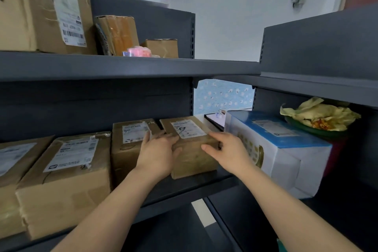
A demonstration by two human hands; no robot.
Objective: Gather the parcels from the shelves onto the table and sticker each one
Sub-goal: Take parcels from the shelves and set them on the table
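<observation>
Left hand (157, 149) and right hand (227, 149) are clamped round the sides of a small brown box (194, 157) on the middle shelf (184, 187). It is best drawn straight out, level, so the neighbouring box (126, 149) is not dragged.

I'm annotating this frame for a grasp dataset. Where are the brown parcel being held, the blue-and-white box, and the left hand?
brown parcel (193, 158), head view, front face between the thumbs.
blue-and-white box (296, 165), head view, white side face.
left hand (157, 149), head view, back of the hand.
</observation>
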